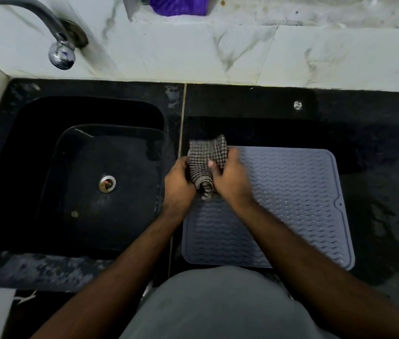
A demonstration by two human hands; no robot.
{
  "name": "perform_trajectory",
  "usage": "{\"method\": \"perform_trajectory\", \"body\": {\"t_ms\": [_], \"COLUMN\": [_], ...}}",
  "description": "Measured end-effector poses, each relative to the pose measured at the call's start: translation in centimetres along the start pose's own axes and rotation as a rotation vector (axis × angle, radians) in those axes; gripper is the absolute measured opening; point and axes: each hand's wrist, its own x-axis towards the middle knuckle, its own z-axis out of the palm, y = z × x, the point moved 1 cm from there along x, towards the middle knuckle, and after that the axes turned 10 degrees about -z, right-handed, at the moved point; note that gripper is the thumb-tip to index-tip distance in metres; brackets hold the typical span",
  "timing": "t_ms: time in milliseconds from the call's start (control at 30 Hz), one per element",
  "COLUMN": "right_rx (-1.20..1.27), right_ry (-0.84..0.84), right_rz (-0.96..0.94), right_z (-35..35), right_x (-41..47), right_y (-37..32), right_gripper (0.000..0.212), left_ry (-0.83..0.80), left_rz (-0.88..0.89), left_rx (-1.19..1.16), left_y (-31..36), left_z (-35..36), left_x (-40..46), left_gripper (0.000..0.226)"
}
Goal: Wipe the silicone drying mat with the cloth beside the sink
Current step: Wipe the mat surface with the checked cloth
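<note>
A grey silicone drying mat (291, 192) with a wavy ribbed surface lies flat on the black counter, right of the sink. A black-and-white checked cloth (205, 155) is bunched over the mat's far left corner. My left hand (177, 182) grips the cloth from the left. My right hand (230, 177) grips it from the right, thumb across the fabric. The cloth's lower end hangs between both palms, just above the mat.
A black sink (46, 167) with a metal drain (107, 183) is on the left. A chrome tap (59, 45) curves from the marble wall. A purple cloth (178, 6) rests on the ledge above. The black counter (377, 155) extends to the right.
</note>
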Motion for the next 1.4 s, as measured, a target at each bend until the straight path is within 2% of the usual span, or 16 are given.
{"method": "perform_trajectory", "body": {"t_ms": [67, 167, 333, 500, 567, 733, 900, 1200, 1400], "right_rx": [-0.297, -0.379, -0.419, -0.575, -0.575, -0.562, -0.726, -0.805, -0.863], "right_ry": [-0.075, -0.119, -0.266, -0.377, -0.406, -0.398, -0.32, -0.284, -0.246], "right_rz": [-0.036, -0.179, -0.261, -0.307, -0.266, -0.228, -0.228, -0.138, -0.059], "right_z": [0.9, 1.4, 1.8, 2.3, 2.5, 3.1, 2.2, -1.7, -4.9], "right_x": [-0.6, -1.2, -0.4, -0.1, 0.1, 0.4, 0.8, 0.8, 0.6], "right_y": [1.3, 0.9, 0.9, 0.8, 0.5, -0.6, -1.0, 1.5, 3.8], "right_gripper": [0.053, 0.072, 0.056, 0.053, 0.052, 0.046, 0.028, 0.06, 0.064], "left_ry": [0.014, 0.051, 0.028, 0.002, -0.015, -0.005, 0.045, -0.085, -0.077], "left_rz": [0.005, 0.029, 0.065, 0.019, -0.015, -0.012, 0.076, 0.137, 0.064], "left_rx": [-0.046, -0.058, -0.03, -0.01, 0.022, 0.141, 0.465, 0.817, 0.95], "left_y": [0.0, -0.2, -0.5, -0.6, -0.9, -0.2, 0.7, 2.0, 3.5], "left_z": [0.4, 0.8, 0.6, 1.1, 1.3, 1.7, 2.8, 4.4, 5.2], "left_x": [-0.3, -0.6, -0.5, -1.4, -1.3, -1.3, -1.0, -0.7, 0.6], "left_gripper": [0.037, 0.035, 0.034, 0.038, 0.045, 0.055, 0.054, 0.068, 0.094]}}
